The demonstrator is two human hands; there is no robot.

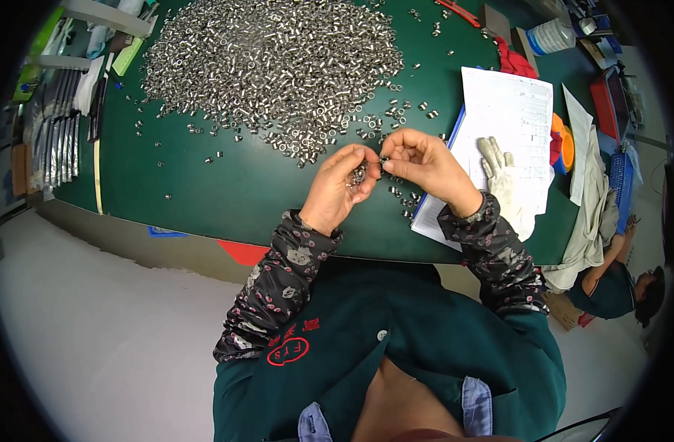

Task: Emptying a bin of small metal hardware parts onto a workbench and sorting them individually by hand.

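A big heap of small shiny metal rings point(270, 62) covers the far part of the green table point(204, 184). Loose rings point(399, 118) lie scattered just beyond my hands. My left hand point(344, 188) is cupped over the table's near part and holds a small cluster of metal rings in its palm. My right hand point(421, 162) is close beside it, fingertips pinched on one ring right at the left hand's fingertips. Both forearms wear dark patterned sleeve covers.
A sheet of paper on a blue clipboard point(502, 125) lies right of my hands with a white glove point(499, 173) on it. Orange cups point(563, 144), a red cloth point(515, 62) and a plastic container point(549, 35) are further right. Another person point(624, 283) crouches at lower right.
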